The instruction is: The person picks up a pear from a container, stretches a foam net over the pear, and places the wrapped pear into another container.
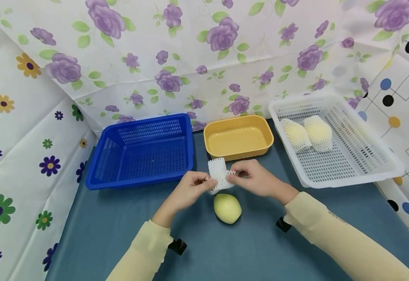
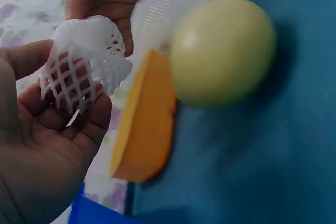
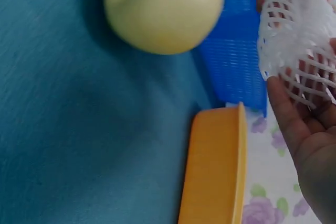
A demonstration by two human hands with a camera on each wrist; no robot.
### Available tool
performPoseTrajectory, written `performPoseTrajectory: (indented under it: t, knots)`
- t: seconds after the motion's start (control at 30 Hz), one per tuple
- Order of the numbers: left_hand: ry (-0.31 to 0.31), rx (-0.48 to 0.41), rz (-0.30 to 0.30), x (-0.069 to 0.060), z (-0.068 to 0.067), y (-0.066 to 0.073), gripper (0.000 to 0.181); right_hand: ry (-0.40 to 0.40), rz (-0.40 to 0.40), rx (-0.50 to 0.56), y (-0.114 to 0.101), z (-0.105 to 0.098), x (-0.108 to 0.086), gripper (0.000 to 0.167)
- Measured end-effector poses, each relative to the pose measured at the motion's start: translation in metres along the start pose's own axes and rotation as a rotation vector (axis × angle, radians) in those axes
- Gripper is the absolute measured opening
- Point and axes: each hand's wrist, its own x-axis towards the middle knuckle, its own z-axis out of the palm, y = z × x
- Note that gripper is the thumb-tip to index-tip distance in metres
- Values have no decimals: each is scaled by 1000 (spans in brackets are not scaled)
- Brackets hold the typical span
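Between the two hands is a white foam fruit net [image 1: 219, 171], stretched above the table. My left hand [image 1: 191, 189] pinches its left edge between thumb and fingers, and in the left wrist view the mesh [image 2: 79, 66] spreads over those fingers. The right hand [image 1: 254, 177] pinches the net's other side; the right wrist view shows the thumb at the mesh [image 3: 299, 40] rim. Just below the net, a bare yellow-green fruit [image 1: 227, 208] lies on the table, touched by neither hand. It looks like an apple or pear.
A blue basket [image 1: 139, 183] stands at the left. Behind the hands sits a yellow tray [image 1: 239, 154]. At the right, a white basket [image 1: 351, 180] holds two net-wrapped fruits [image 1: 317, 132]. Flowered sheets [image 1: 190, 50] hang at the back and sides of the table [image 1: 120, 234].
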Motion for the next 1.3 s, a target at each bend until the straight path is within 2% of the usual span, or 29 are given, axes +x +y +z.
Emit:
performPoseTrajectory:
  t: [0.1, 0.23, 0.3, 0.47, 0.73, 0.83, 0.97, 1.17, 1.3]
  knots:
    - [10, 103, -44, -6, 4, -11, 35, -60, -2, -97, 5, 7, 0, 27]
    - [25, 219, -98, -11, 10, -21, 36, -86, 15, -179, 12, 16, 0, 24]
    - [5, 275, -121, -12, 13, -25, 36, -106, 25, -206, 16, 20, -1, 23]
    - [-62, 365, -164, -10, 24, -32, 53, -161, 70, -263, 21, 23, -11, 18]
    - [-50, 352, -127, 7, 27, -39, 47, -132, 135, -311, 25, 28, -28, 61]
    - [-62, 323, -119, 14, 25, -40, 42, -139, 161, -333, 28, 32, -31, 71]
    - [-69, 300, -102, 19, 22, -39, 27, -141, 197, -375, 30, 35, -33, 79]
    - [-5, 307, -65, 24, 18, -35, 15, -94, 219, -432, 26, 31, -31, 92]
    - [34, 317, -102, 23, 16, -38, 18, -150, 233, -440, 23, 34, -27, 103]
